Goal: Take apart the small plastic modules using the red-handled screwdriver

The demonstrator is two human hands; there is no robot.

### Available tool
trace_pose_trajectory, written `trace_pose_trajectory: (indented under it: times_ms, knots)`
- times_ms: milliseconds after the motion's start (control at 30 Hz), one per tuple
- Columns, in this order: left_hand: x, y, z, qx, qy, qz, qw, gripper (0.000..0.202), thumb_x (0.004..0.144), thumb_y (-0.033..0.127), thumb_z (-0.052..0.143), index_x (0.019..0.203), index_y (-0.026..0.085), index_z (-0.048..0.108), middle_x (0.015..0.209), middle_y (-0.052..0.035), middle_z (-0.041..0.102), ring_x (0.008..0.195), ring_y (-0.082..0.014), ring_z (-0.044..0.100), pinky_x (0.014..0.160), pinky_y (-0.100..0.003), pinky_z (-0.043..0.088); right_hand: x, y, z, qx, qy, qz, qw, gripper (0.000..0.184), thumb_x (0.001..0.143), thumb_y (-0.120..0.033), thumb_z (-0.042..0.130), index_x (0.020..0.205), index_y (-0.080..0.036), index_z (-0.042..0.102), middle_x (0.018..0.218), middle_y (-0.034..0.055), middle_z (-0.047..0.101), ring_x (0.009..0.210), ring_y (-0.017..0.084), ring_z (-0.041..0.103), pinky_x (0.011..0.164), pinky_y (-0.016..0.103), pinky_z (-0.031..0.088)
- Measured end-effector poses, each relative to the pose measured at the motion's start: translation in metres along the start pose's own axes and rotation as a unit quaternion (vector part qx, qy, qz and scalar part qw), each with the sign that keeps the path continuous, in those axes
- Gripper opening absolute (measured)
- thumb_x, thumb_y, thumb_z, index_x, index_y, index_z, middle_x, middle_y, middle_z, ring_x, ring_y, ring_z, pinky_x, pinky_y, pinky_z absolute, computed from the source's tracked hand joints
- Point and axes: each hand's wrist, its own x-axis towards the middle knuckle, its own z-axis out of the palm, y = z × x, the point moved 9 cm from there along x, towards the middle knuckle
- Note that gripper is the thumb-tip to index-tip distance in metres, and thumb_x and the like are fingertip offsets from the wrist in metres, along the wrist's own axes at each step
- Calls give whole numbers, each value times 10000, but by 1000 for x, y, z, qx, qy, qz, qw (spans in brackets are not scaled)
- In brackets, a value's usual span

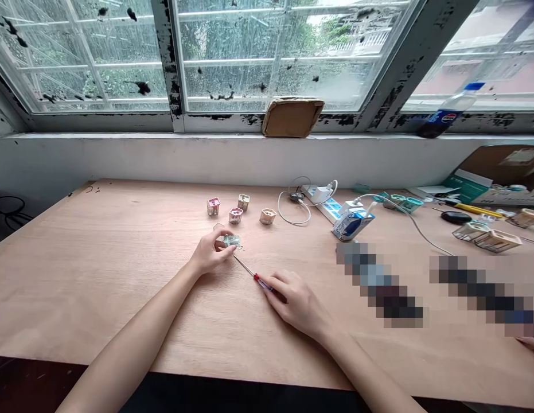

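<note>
Left forearm [133, 338] and right forearm [370, 361] reach in from the near edge of a plywood bench [90, 298]. Left hand [210, 252] is nearer the work: thumb and fingers pinch a small socket module [232, 241], held at the fingertips near the bench's middle. Right hand [296, 304] lies lower right, fingers curled round the red handle of a slim screwdriver [246, 267]. Its long axis runs diagonally up-left, the shaft tip just beside the module and the left fingers. Module body: pale green, partly translucent, some metal showing; finer detail too small to tell. Four similar housings [235, 215], pink and cream, stand beyond, near a white power strip [320, 201].
</note>
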Motion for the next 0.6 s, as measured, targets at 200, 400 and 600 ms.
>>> trace_pose_trajectory:
  times_ms: [200,400,600]
  knots:
    - [0,-3,1,0,-10,-8,1000,328,833,345,703,1083,172,582,916,-24,637,717,-131,690,560,-198,554,0,13,-5,-37,1,17,999,245,977,-226,480,1098,-212,693,837,67,653,755,203,589,694,342,483]
    - [3,-3,8,-6,-4,1,1000,321,857,369,677,1096,187,563,964,-23,578,687,-105,658,543,-187,554,3,72,-21,-52,-6,76,996,248,943,-229,501,1065,-211,717,884,75,654,779,215,613,715,340,490]
    - [5,-7,13,-5,-3,-6,1000,321,866,384,672,1094,184,564,999,-29,549,705,-107,655,550,-192,566,21,101,-24,-20,12,80,997,256,960,-298,500,1022,-221,737,937,85,675,824,228,649,745,344,515]
